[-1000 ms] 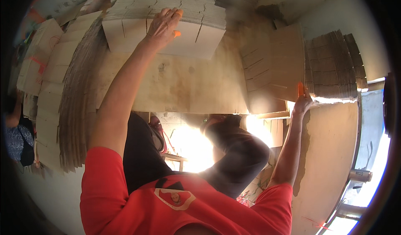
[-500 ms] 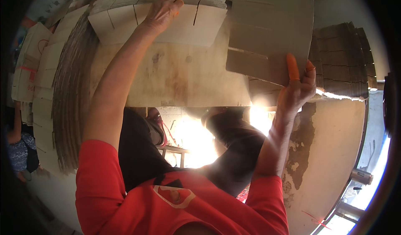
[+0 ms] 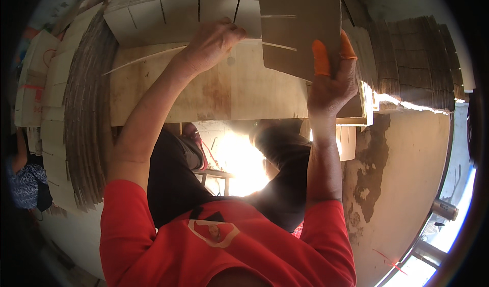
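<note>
Slotted cardboard sheet (image 3: 300,27) moved left; carton (image 3: 33,74) bears red print.

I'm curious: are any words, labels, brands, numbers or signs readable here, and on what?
No text is clear enough to quote.
Carton at far left: red marks, too blurred to read.
Metallic cylinder at far right: dark marks, too small to read.
Red shirt: a printed emblem, no readable words.
Slotted cardboard sheet in the right hand: no print visible.

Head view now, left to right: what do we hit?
Red-marked carton → left-side cardboard stack → left hand → slotted cardboard sheet held in right hand → right-side cardboard stack.
</note>
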The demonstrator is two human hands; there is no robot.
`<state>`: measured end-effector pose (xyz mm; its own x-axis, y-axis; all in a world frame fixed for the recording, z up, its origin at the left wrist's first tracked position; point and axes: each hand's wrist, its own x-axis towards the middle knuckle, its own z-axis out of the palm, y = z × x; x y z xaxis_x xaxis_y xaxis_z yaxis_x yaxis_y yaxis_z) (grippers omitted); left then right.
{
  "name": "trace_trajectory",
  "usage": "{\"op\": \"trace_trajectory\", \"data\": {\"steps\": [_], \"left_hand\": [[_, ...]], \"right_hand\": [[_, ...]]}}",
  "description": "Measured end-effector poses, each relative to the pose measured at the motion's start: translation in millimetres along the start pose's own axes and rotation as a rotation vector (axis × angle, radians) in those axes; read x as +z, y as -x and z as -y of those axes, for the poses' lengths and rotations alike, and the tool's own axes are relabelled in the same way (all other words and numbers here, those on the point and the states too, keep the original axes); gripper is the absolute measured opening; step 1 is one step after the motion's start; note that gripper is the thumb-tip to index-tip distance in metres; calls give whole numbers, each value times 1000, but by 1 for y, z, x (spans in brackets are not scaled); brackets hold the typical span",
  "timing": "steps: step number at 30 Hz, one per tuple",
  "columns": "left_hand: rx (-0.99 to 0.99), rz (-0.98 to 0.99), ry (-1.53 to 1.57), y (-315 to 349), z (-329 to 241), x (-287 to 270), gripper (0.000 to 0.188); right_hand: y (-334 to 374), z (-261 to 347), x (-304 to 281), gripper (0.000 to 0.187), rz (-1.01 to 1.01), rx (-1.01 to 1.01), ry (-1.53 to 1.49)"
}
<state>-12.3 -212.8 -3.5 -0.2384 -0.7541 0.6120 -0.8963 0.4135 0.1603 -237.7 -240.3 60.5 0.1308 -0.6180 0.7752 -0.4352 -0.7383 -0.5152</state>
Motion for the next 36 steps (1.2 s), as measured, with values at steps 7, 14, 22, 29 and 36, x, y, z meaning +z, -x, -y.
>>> {"op": "trace_trajectory", "data": {"steps": [7, 14, 22, 29, 36], "left_hand": [[31, 16, 46, -3, -20, 3, 15], [31, -95, 217, -13, -54, -7, 19], [43, -1, 130, -2, -72, -11, 21], [64, 6, 140, 3, -88, -17, 22], [-386, 329, 426, -17, -63, -64, 31]], "right_hand": [[10, 4, 1, 35, 53, 33, 61], [22, -9, 10, 31, 117, 25, 90], [35, -13, 10, 15, 433, 244, 158], [34, -9, 8, 15, 587, 492, 101], [44, -3, 10, 43, 168, 70, 95]]}}
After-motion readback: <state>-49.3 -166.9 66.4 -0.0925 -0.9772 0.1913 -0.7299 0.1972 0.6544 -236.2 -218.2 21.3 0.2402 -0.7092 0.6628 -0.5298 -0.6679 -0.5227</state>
